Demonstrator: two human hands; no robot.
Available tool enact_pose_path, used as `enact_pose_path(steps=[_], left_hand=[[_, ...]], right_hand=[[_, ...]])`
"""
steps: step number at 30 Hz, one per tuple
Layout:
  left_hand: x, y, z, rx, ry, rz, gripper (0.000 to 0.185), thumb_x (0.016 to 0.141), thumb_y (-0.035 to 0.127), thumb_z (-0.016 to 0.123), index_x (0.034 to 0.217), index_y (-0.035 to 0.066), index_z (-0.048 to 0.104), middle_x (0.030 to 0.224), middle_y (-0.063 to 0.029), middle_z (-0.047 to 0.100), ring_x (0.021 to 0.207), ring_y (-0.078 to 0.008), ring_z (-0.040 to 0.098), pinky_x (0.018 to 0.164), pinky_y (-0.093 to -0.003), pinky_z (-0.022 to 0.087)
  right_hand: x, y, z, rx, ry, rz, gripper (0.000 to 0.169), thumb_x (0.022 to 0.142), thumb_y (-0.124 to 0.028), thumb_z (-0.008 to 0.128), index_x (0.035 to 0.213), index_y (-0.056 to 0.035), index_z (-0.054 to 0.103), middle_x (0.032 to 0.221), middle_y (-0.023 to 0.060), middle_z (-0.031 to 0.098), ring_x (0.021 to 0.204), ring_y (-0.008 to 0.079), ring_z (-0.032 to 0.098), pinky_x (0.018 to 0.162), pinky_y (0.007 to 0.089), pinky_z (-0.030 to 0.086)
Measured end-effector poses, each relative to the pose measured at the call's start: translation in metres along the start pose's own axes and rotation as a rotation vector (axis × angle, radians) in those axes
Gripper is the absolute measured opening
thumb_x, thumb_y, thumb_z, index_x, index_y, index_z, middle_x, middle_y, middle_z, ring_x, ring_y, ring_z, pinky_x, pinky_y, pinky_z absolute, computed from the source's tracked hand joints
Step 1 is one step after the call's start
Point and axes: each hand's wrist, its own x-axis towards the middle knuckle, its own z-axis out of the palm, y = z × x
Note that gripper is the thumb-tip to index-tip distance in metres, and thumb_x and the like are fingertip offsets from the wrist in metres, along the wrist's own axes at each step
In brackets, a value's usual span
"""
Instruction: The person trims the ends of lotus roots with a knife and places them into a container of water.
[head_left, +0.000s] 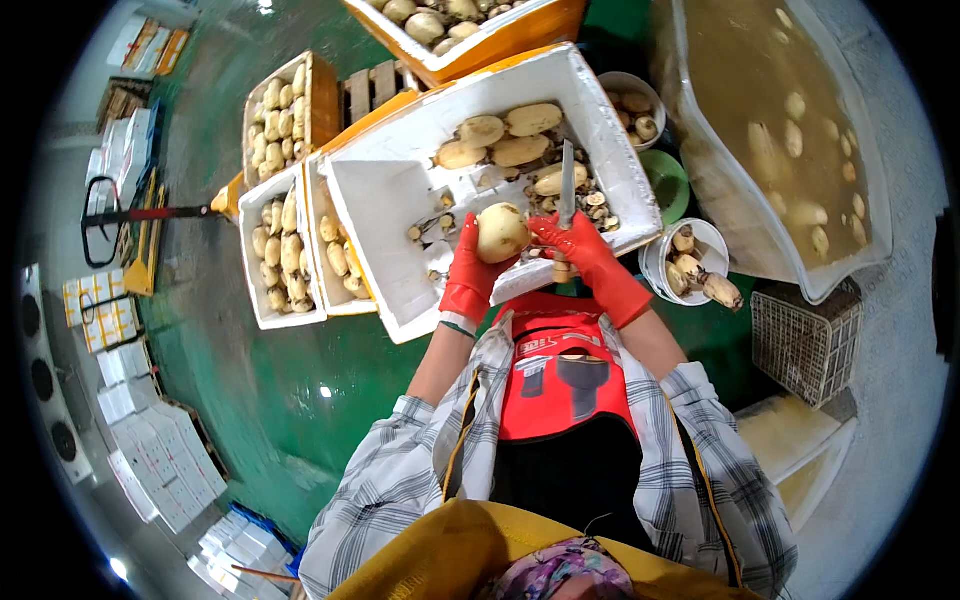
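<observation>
My left hand (474, 274), in a red rubber glove, holds a pale, round lotus root segment (502, 232) over the near edge of a white foam box (390, 195). A knife with a wooden handle (568, 180) is in my right hand (589, 255), gloved alike, its blade pointing up and away from me. The right fingertips are close to the root's right side; whether they touch it I cannot tell. Inside the box lie several lotus roots (519, 150) at the far side, and cut ends and dark trimmings (596, 201) at the right.
Foam boxes of lotus roots (281, 247) stand left and beyond. On the right are a white bucket with roots (651, 259), a green tub (666, 187) and a large tank of murky water (810, 172) with floating roots. A plastic crate (806, 341) stands nearer on the right.
</observation>
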Motion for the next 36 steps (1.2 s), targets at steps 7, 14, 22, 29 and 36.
enact_pose_path(steps=[7,14,22,29,36], left_hand=[[0.005,-0.017,0.055,0.574,-0.081,-0.039,0.063,0.095,0.058,0.043,0.13,0.007,0.051,0.119,-0.0161,0.062,0.089,-0.0272,0.068,0.073,-0.0395,0.057],[0.059,0.003,0.029,0.773,0.182,0.1,0.038,0.094,0.027,0.059,0.124,0.004,0.057,0.106,-0.0095,0.066,0.085,-0.0193,0.066,0.072,-0.0305,0.053],[0.155,-0.043,0.014,1.76,0.032,0.241,0.056,0.077,0.03,0.068,0.126,0.006,0.054,0.116,-0.0191,0.062,0.108,-0.0351,0.059,0.093,-0.0419,0.046],[0.259,-0.099,0.064,2.168,-0.093,0.264,0.074,0.074,0.027,0.071,0.139,0.013,0.04,0.137,-0.017,0.046,0.127,-0.0361,0.044,0.103,-0.0449,0.039],[0.313,-0.128,0.057,2.357,0.03,0.201,0.09,0.061,0.024,0.08,0.14,0.017,0.037,0.121,-0.0199,0.054,0.112,-0.0409,0.052,0.096,-0.0479,0.044]], right_hand=[[-0.003,0.001,-0.057,0.289,0.161,-0.136,0.058,0.065,-0.028,0.091,0.1,-0.001,0.052,0.097,0.0083,0.06,0.081,0.0149,0.059,0.071,0.0295,0.05],[-0.051,-0.057,-0.269,0.059,0.582,-0.481,0.039,0.087,-0.04,0.067,0.104,-0.0043,0.067,0.088,0.0062,0.065,0.074,0.0144,0.06,0.065,0.0293,0.047],[-0.062,-0.075,-0.493,-0.489,1.169,-0.197,0.061,0.071,-0.036,0.084,0.112,-0.002,0.053,0.091,0.0093,0.063,0.07,0.0149,0.06,0.06,0.0295,0.048],[-0.022,-0.023,-0.553,-1.033,1.075,0.079,0.067,0.073,-0.042,0.08,0.119,-0.0005,0.056,0.101,0.0078,0.063,0.084,0.0147,0.058,0.077,0.0313,0.047],[-0.024,-0.04,-0.515,-0.876,1.139,-0.136,0.049,0.087,-0.032,0.069,0.125,-0.0035,0.059,0.099,0.0044,0.06,0.089,0.0164,0.056,0.084,0.0316,0.045]])
